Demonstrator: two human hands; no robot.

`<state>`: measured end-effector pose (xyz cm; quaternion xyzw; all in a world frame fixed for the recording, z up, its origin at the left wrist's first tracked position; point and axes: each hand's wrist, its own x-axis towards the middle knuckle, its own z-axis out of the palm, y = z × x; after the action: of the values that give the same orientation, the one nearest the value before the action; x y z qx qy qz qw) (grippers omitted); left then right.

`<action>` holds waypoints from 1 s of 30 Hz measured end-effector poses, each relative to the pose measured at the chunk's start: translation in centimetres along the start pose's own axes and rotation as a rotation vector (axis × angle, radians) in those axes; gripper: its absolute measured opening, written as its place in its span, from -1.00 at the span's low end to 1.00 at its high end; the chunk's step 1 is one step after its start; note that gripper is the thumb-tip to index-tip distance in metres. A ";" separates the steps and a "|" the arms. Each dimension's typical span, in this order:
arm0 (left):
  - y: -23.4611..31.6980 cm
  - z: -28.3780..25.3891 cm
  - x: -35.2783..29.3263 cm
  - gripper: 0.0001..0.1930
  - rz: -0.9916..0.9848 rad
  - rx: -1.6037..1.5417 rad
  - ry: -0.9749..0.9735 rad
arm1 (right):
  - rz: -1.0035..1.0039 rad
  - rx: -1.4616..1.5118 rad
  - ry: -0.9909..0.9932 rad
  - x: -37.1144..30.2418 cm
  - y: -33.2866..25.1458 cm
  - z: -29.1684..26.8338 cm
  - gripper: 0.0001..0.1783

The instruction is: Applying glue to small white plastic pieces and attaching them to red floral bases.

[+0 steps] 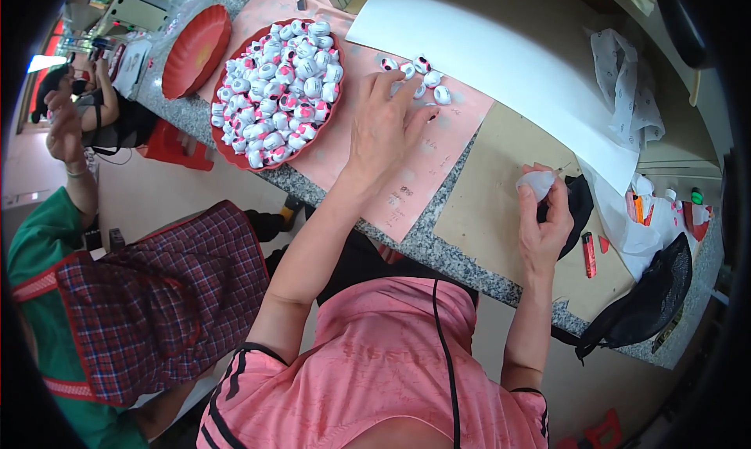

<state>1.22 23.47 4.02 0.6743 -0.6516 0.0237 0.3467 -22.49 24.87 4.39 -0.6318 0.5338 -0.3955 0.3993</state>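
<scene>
My left hand reaches over the pink sheet, thumb apart and fingers stretched out. Its fingertips are at a small cluster of white animal-like pieces with dark and pink marks, partly covering some of them. To its left, a scalloped red tray is heaped with similar white and pink pieces. Above the brown board on the right, my right hand is closed around a whitish, translucent rounded piece, pinched between thumb and fingers. What exactly this piece is cannot be made out.
Another red tray stands at the far left. A large white sheet curves across the back. Near my right hand lie a red lighter and a black mesh bag. A person in a checked apron is close on my left.
</scene>
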 end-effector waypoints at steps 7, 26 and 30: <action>0.2 0.6 -0.5 -0.73 0.045 -0.034 -0.039 | -0.013 0.007 0.000 0.0 -0.2 -0.2 -0.72; 0.5 1.9 0.7 -0.73 0.131 -0.063 -0.035 | -0.029 -0.004 0.012 -0.2 0.1 -0.4 -0.72; -1.5 0.8 2.8 -0.71 0.001 -0.048 -0.032 | -0.033 0.016 0.029 -0.2 0.2 -0.5 -0.72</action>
<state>2.61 20.48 4.14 0.6658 -0.6578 -0.0025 0.3522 -23.03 25.04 4.40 -0.6317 0.5258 -0.4154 0.3898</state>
